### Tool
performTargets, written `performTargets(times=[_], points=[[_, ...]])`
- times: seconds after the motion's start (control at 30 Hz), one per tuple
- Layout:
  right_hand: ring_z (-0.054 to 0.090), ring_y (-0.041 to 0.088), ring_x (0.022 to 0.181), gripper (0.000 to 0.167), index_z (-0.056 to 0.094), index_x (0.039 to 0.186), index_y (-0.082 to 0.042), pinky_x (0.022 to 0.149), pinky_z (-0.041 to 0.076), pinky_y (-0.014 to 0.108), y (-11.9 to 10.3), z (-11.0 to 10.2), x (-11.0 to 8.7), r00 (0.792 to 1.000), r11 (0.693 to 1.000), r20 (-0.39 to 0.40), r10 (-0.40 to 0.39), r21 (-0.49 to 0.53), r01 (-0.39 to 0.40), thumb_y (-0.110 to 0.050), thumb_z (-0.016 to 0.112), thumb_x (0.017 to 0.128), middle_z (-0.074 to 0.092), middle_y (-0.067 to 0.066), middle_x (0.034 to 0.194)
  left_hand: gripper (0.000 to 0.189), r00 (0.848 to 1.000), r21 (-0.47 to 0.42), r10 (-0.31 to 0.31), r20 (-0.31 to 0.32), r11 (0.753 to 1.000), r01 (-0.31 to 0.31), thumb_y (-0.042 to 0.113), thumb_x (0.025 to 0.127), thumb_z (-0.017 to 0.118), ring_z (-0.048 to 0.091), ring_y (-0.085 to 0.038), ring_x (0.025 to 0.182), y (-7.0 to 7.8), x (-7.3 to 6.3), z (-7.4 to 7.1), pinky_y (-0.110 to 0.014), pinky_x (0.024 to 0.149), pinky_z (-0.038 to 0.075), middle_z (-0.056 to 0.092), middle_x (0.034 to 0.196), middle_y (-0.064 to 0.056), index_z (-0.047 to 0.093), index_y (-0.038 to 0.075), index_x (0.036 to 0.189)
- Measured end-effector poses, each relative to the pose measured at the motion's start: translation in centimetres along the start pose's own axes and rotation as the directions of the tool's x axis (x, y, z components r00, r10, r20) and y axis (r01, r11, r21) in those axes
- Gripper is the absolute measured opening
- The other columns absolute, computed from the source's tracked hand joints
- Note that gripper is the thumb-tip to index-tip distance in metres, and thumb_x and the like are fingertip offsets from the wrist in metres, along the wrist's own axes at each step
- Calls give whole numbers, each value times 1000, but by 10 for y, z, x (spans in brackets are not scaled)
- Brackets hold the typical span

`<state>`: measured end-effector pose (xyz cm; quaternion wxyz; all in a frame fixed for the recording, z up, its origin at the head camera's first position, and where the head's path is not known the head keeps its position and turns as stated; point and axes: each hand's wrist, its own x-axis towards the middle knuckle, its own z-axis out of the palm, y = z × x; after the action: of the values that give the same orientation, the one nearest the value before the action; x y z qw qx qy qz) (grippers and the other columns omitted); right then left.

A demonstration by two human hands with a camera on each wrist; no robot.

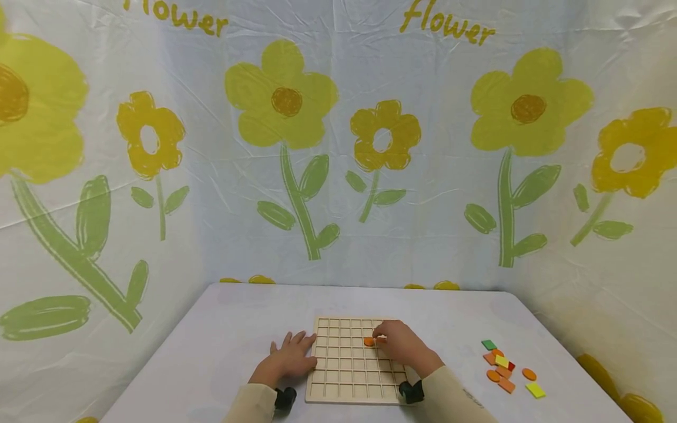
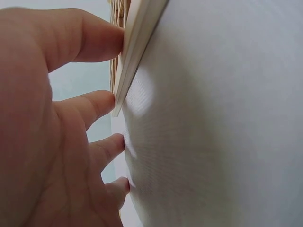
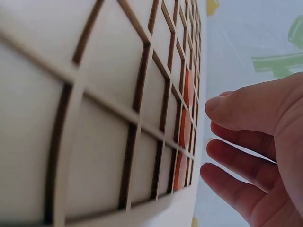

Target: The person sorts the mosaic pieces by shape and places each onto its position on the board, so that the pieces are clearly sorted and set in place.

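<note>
A wooden grid board [image 1: 346, 376] lies on the table in front of me. My left hand [image 1: 291, 356] is spread beside its left edge; in the left wrist view the thumb [image 2: 102, 42] and index fingertip touch the board's side, with the other fingertips at the table. My right hand [image 1: 404, 346] is over the upper right of the board, fingers loosely bent and holding nothing. An orange round piece [image 1: 368, 341] lies in a cell by its fingertips. In the right wrist view several orange pieces [image 3: 183, 127] sit in neighbouring cells, close to the thumb [image 3: 236, 111].
To the right of the board lies a loose group of small pieces: a green one [image 1: 489, 345], yellow squares [image 1: 535, 390], orange rounds [image 1: 529, 374], orange squares [image 1: 506, 385] and a red one. A flower-printed cloth [image 1: 338, 235] surrounds the white table [image 1: 211, 346].
</note>
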<state>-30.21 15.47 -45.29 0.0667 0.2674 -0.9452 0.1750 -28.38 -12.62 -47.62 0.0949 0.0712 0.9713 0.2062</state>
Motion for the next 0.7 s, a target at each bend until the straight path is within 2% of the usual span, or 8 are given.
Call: performTargets(times=[0.47, 0.7], points=[[66, 27, 97, 14, 74, 98, -6, 88, 53, 47, 19, -12, -20, 994, 992, -2, 113, 52, -113, -10, 71, 85, 71, 4, 97, 62, 1000, 15, -20, 2, 1000, 20, 34, 86, 49, 19, -47, 145, 0, 2, 3, -76, 108, 6, 34, 155, -14, 45, 17, 146], [64, 27, 104, 18, 73, 100, -8, 93, 51, 49, 30, -19, -32, 977, 976, 23, 214, 41, -214, -6, 72, 82, 70, 2, 102, 61, 1000, 12, -25, 11, 1000, 25, 35, 89, 47, 17, -47, 146, 1, 2, 1, -76, 108, 6, 32, 156, -14, 43, 17, 147]])
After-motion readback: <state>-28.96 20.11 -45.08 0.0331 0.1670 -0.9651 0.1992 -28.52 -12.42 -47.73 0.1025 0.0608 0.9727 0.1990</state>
